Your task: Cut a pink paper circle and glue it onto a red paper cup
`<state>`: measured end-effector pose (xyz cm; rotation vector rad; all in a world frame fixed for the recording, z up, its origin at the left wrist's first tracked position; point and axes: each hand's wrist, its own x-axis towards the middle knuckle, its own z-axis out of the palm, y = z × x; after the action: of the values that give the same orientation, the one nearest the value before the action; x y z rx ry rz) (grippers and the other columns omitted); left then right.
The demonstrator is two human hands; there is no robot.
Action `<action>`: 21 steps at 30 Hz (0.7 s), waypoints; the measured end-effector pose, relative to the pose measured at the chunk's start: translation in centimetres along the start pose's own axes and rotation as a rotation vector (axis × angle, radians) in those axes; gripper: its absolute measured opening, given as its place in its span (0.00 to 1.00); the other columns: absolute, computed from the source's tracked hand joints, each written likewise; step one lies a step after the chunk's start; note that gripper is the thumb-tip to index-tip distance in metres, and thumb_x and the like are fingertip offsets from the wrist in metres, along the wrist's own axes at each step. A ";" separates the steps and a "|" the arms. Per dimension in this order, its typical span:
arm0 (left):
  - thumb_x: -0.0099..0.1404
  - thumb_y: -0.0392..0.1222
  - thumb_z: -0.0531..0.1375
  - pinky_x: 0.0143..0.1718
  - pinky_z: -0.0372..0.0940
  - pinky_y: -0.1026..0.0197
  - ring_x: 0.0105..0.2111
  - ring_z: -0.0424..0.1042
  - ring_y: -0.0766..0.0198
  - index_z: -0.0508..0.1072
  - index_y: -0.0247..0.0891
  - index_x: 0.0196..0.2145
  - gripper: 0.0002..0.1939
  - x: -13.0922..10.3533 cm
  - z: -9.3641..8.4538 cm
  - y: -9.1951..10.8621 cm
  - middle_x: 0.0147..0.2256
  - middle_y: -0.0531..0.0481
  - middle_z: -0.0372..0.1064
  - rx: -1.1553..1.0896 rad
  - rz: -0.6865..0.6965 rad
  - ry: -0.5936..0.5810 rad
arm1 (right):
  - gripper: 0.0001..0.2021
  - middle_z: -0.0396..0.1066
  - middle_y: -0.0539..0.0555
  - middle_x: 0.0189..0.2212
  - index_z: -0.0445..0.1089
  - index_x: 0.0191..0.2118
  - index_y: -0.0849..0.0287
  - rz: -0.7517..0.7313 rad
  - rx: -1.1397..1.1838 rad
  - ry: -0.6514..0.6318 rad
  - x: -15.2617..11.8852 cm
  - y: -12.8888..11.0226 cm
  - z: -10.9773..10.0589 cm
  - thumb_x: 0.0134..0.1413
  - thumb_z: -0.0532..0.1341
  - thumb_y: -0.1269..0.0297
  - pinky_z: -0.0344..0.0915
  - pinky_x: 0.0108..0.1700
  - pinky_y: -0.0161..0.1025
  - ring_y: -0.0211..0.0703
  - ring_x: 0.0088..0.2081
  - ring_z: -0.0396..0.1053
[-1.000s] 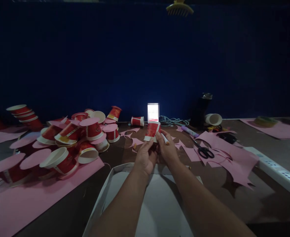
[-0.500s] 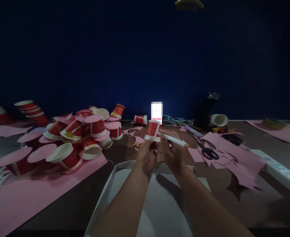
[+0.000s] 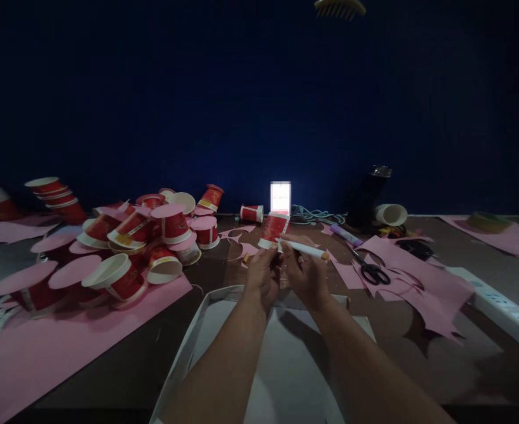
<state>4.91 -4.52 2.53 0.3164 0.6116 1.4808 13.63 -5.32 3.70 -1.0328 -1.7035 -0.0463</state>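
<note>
Two bare hands meet over the far end of a tray: the left hand [image 3: 260, 275] pinches a cup [image 3: 273, 228] low, near its white rim, with some fingertips hidden, while the right hand [image 3: 309, 277] has a pen [image 3: 304, 248] gripped between thumb and fingers. The cup is rim down and base up, leaning a little to the right, just beyond the left fingers, which are the nearer ones to it. From the right hand it lies ahead and to the left. The pen's long axis runs across the cup's upright one, sloping gently from its tip at the cup's lower right side down to its orange end on the right; whether the tip touches, I cannot tell. Under the forearms is the tray [image 3: 295, 353], pale and shallow. Just behind the cup glows a phone [image 3: 280, 198], with a coiled cord [image 3: 315, 217] to its right and a spare cup [image 3: 252, 213] on its side to its left. Farther left, a heap of cups [image 3: 170, 227], many with pink discs on them, sits partly on a pink sheet [image 3: 92, 359]. To the right, scissors [image 3: 374, 273] lie against pink scraps [image 3: 433, 288], and past those is a power strip [image 3: 491, 297], set at a slant.
</note>
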 end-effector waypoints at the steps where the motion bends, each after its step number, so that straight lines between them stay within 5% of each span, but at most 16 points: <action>1: 0.51 0.34 0.63 0.26 0.61 0.70 0.23 0.68 0.72 0.71 0.34 0.27 0.04 0.0 0.0 -0.1 0.23 0.53 0.69 0.007 0.013 -0.010 | 0.11 0.74 0.54 0.33 0.72 0.41 0.54 -0.004 -0.004 -0.004 0.0 0.0 0.0 0.58 0.54 0.65 0.65 0.41 0.42 0.45 0.38 0.70; 21: 0.48 0.34 0.65 0.29 0.61 0.69 0.24 0.68 0.72 0.72 0.33 0.29 0.08 0.0 0.1 -0.2 0.24 0.52 0.70 -0.050 0.035 -0.065 | 0.11 0.75 0.53 0.31 0.73 0.39 0.55 0.003 -0.013 0.036 0.1 -0.3 0.2 0.59 0.54 0.64 0.65 0.43 0.42 0.44 0.37 0.71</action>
<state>5.14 -4.51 2.52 0.3367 0.5186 1.5114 13.26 -5.27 3.83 -1.0383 -1.6707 -0.0732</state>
